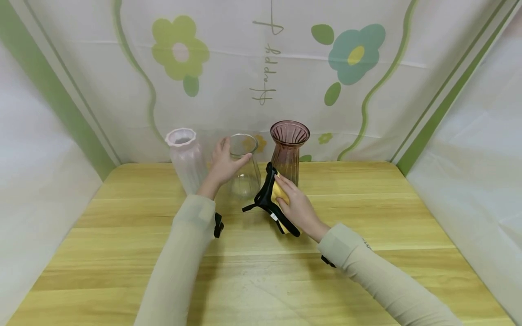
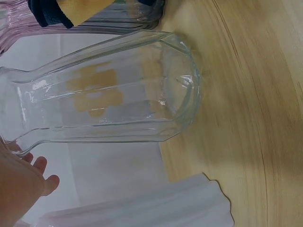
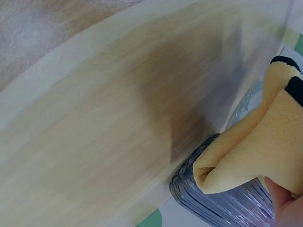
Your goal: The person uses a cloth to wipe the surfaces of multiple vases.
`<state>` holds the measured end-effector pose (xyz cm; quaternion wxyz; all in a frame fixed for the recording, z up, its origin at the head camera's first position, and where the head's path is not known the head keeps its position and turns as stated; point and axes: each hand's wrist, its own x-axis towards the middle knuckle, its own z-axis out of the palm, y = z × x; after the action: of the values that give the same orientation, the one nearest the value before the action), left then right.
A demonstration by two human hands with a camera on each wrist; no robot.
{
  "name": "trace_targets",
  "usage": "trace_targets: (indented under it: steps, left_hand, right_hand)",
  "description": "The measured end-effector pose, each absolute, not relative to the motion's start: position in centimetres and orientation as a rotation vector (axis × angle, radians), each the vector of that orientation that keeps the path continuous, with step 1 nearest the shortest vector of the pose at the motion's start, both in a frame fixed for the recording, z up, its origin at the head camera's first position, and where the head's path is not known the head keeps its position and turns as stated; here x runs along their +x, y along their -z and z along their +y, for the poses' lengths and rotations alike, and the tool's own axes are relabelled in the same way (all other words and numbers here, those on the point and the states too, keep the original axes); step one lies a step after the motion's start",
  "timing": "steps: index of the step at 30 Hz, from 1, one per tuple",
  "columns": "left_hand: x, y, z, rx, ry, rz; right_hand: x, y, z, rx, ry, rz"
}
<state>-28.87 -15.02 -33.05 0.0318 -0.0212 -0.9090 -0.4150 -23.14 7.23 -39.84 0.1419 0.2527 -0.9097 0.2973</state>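
A clear glass vase (image 1: 246, 177) stands upright on the wooden table between two other vases. My left hand (image 1: 225, 165) grips it by the neck just under the rim, thumb at the front; in the left wrist view two fingertips (image 2: 49, 184) stick out free of the glass. My right hand (image 1: 301, 209) holds a folded yellow cloth (image 3: 255, 142) with a black edge, pinched between thumb and fingers. The cloth is beside the clear vase, in front of a purple ribbed glass vase (image 1: 288, 151), and hides part of that vase's lower body.
A pale pink-white fluted vase (image 1: 188, 160) stands left of the clear one, close to my left wrist. The wooden table (image 1: 253, 280) reaches back to a white curtain (image 1: 228, 86) printed with flowers. White fabric walls (image 1: 473, 136) flank both sides.
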Motion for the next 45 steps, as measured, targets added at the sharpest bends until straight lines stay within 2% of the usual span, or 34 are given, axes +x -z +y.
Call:
trace_targets:
  steps: [17, 26, 32, 36, 45]
  left_hand:
    - [-29.4, 32.7, -15.0, 0.009, 1.114, -2.839]
    - [-27.8, 31.2, -15.1, -0.082, 0.639, -2.613]
    - [-27.1, 29.9, -17.3, 0.053, 0.456, -2.430]
    - [-27.2, 29.5, -19.4, 0.178, 0.548, -2.444]
    - [-26.7, 29.9, -23.5, 0.283, 0.860, -2.508]
  right_hand:
    - [-22.9, 40.0, 7.3, 0.735, -0.867, -2.640]
    - [-22.8, 39.9, 7.4, 0.728, -0.888, -2.636]
    - [-22.7, 39.9, 7.4, 0.728, -0.898, -2.636]
    - [-22.7, 39.9, 7.4, 0.732, -0.900, -2.639]
    - [-22.8, 40.0, 7.4, 0.732, -0.918, -2.639]
